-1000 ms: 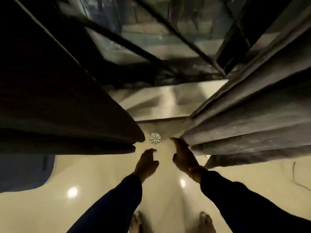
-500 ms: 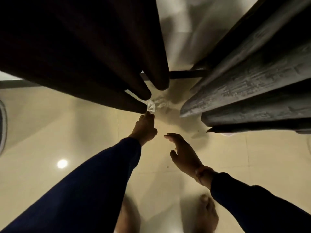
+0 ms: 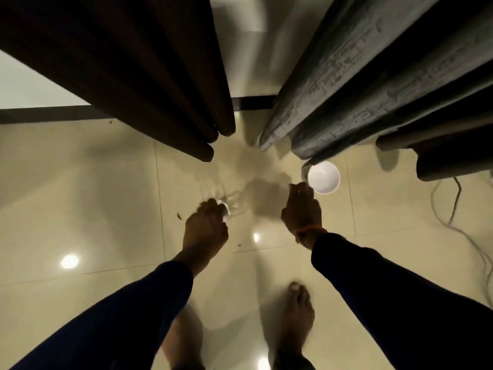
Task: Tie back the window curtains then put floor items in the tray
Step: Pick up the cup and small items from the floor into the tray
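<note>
A small clear glass is down on the cream tiled floor, and my left hand is closed around it from above, hiding most of it. A white bowl stands on the floor just below the hem of the grey curtain. My right hand reaches toward it with fingertips at the bowl's left rim and nothing in its grasp. The dark brown curtain hangs loose at the left. No tray is in view.
A gap between the two curtains shows a dark floor track. Loose cables trail over the floor at the right. My bare feet stand on the tiles below my hands.
The view tipped down toward the floor. My left hand reached the clear glass and closed on it. My right hand moved right toward the white bowl, which came into view.
</note>
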